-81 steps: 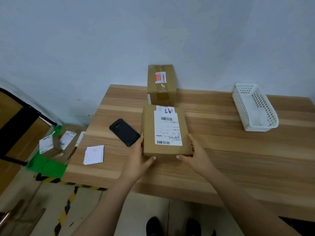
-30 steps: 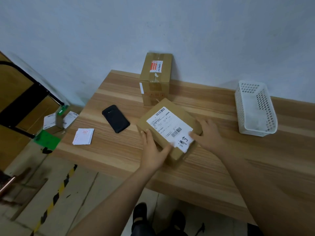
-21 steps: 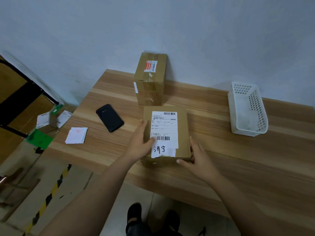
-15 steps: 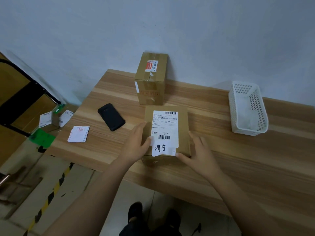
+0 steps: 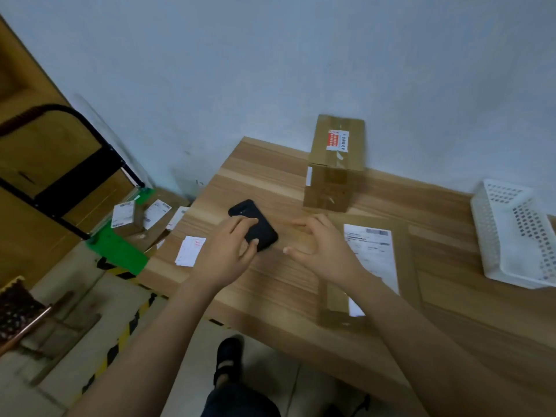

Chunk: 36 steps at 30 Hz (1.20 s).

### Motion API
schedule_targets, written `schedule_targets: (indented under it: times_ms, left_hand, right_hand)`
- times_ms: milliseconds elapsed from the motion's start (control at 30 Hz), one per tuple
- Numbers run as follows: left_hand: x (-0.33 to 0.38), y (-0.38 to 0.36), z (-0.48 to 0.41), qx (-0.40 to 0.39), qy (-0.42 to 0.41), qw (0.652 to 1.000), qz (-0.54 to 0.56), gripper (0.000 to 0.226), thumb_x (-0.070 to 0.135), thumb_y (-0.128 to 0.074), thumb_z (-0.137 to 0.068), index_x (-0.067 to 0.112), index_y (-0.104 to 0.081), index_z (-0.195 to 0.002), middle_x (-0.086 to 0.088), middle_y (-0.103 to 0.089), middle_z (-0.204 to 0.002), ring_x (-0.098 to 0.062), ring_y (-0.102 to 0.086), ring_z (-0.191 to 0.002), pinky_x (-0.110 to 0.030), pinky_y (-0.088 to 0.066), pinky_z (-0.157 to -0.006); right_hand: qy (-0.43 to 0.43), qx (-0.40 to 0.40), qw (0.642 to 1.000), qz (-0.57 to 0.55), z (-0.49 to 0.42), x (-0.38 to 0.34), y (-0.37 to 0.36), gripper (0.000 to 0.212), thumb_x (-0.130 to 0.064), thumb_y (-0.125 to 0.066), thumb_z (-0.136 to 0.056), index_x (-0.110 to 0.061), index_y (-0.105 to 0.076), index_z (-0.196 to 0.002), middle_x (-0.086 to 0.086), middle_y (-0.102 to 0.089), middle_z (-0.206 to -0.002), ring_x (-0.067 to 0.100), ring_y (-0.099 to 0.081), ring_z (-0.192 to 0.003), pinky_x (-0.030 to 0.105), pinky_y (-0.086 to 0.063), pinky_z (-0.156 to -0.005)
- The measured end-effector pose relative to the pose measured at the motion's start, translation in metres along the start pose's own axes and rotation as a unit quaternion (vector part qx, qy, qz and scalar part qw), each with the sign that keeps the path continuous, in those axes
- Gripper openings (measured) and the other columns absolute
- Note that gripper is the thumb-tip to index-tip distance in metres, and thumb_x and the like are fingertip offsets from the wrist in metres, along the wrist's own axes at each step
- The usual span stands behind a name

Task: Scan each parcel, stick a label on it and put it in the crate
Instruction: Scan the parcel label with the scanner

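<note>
1. Left hand (image 5: 228, 251): grip closed on the black handheld scanner (image 5: 261, 233), fingers curled over its top face and thumb at its near end. Whether the scanner had left the surface (image 5: 270, 284) could not be told.
2. Right hand (image 5: 322, 248): grip slack, fingers spread and loosely bent, holding nothing. It was just right of the scanner and by the left side of the parcel.
3. Parcel (image 5: 403, 266): flat brown carton with its shipping label (image 5: 371, 254) face up, reaching to the near edge of the surface, right of both hands.
4. Second carton (image 5: 334, 164): upright at the far edge, against the wall.
5. Label stack (image 5: 191, 251): at the left edge.
6. White basket (image 5: 511, 233): at the right edge.
7. Green crate (image 5: 120, 254): on the floor beyond the left edge, with labelled parcels (image 5: 126, 213) on the floor just behind it.

Handling note, as judgement: the step was probably the scan. It would go best with the scanner lifted clear and aimed squarely at the barcode at the label's far end, the right hand steadying the parcel flat.
</note>
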<state>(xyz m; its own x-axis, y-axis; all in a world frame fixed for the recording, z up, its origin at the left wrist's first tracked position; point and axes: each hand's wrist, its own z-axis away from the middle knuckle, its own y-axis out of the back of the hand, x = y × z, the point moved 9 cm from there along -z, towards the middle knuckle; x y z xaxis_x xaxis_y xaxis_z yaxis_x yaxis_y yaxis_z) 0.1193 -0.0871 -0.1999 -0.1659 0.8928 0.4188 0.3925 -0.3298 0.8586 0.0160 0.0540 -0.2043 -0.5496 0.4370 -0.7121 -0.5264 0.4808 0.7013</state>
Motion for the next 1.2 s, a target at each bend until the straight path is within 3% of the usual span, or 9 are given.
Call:
schedule_targets:
  times_ms: [167,300,400,533,633,800,1000,1100,1200]
  left_hand:
    - [-0.104,0.0,-0.021,-0.05,0.008,0.998,-0.025,0.037,0.02,-0.062,-0.091,0.01,-0.057,-0.126,-0.005,-0.058,-0.119,-0.022,-0.055,-0.105,-0.028,-0.04,-0.084]
    - [-0.167,-0.027,-0.044,-0.117,0.006,0.993,-0.014,0.039,0.022,-0.06,-0.091,0.009,-0.055,-0.128,-0.007,-0.057,-0.12,-0.024,-0.053,-0.107,-0.033,-0.042,-0.088]
    - [-0.193,-0.051,-0.055,-0.156,-0.015,0.987,-0.021,0.04,0.022,-0.066,-0.087,0.006,-0.058,-0.123,-0.01,-0.06,-0.115,-0.027,-0.057,-0.103,-0.035,-0.045,-0.082]
    - [-0.211,-0.069,-0.063,-0.167,-0.036,0.985,-0.006,0.041,0.019,-0.07,-0.083,0.005,-0.06,-0.12,-0.012,-0.062,-0.113,-0.028,-0.059,-0.099,-0.035,-0.047,-0.078]
    - [-0.215,-0.073,-0.069,-0.164,-0.054,0.985,0.002,0.04,0.014,-0.074,-0.078,0.001,-0.062,-0.114,-0.015,-0.063,-0.108,-0.031,-0.062,-0.092,-0.035,-0.05,-0.073]
    - [-0.208,-0.074,-0.085,-0.183,-0.084,0.979,-0.002,0.042,0.011,-0.074,-0.074,0.002,-0.062,-0.113,-0.017,-0.061,-0.106,-0.034,-0.06,-0.091,-0.04,-0.05,-0.073]
    - [-0.154,-0.047,-0.119,-0.145,-0.153,0.977,0.0,0.035,0.02,-0.065,-0.086,0.006,-0.06,-0.118,-0.012,-0.059,-0.109,-0.03,-0.058,-0.094,-0.041,-0.05,-0.074]
    - [-0.106,-0.029,-0.134,-0.108,-0.2,0.974,-0.011,0.036,0.023,-0.065,-0.087,0.008,-0.061,-0.12,-0.011,-0.062,-0.11,-0.028,-0.06,-0.094,-0.038,-0.049,-0.075]
    - [-0.053,-0.015,-0.142,-0.082,-0.233,0.969,0.006,0.037,0.022,-0.066,-0.087,0.008,-0.061,-0.121,-0.01,-0.062,-0.111,-0.028,-0.06,-0.096,-0.038,-0.048,-0.077]
  right_hand:
    - [-0.075,-0.037,0.996,0.004,-0.076,-0.007,-0.081,0.059,-0.039,-0.073,-0.081,-0.021,-0.05,-0.132,-0.011,-0.043,-0.119,0.01,-0.05,-0.11,0.022,-0.042,-0.088]
    - [-0.17,-0.053,0.984,0.008,-0.122,0.012,-0.138,0.071,-0.039,-0.074,-0.08,-0.018,-0.042,-0.14,-0.001,-0.041,-0.133,0.017,-0.045,-0.122,0.024,-0.038,-0.092]
    - [-0.235,-0.021,0.969,0.069,-0.144,0.036,-0.157,0.072,-0.039,-0.076,-0.077,-0.014,-0.042,-0.136,0.005,-0.042,-0.13,0.025,-0.038,-0.124,0.031,-0.035,-0.097]
    - [-0.314,-0.04,0.938,0.139,-0.155,0.067,-0.178,0.095,-0.055,-0.075,-0.07,-0.017,-0.03,-0.144,0.011,-0.031,-0.137,0.031,-0.03,-0.125,0.04,-0.031,-0.104]
    - [-0.319,-0.034,0.937,0.139,-0.162,0.07,-0.183,0.087,-0.055,-0.076,-0.065,-0.018,-0.04,-0.135,0.009,-0.035,-0.129,0.029,-0.031,-0.119,0.04,-0.035,-0.1]
    - [-0.332,0.033,0.936,0.113,-0.156,0.061,-0.156,0.071,-0.051,-0.08,-0.057,-0.013,-0.051,-0.109,0.005,-0.04,-0.11,0.024,-0.038,-0.109,0.036,-0.041,-0.089]
    - [-0.301,0.118,0.934,0.152,-0.131,0.039,-0.066,0.083,-0.062,-0.073,-0.052,-0.02,-0.05,-0.12,0.003,-0.045,-0.112,0.023,-0.038,-0.107,0.032,-0.036,-0.086]
    - [-0.289,0.162,0.932,0.146,-0.103,0.026,-0.019,0.083,-0.054,-0.079,-0.058,-0.019,-0.047,-0.126,0.005,-0.041,-0.118,0.022,-0.038,-0.112,0.034,-0.037,-0.093]
    - [-0.286,0.205,0.922,0.162,-0.068,0.023,0.028,0.081,-0.05,-0.082,-0.06,-0.015,-0.048,-0.124,0.007,-0.043,-0.119,0.025,-0.04,-0.113,0.03,-0.034,-0.09]
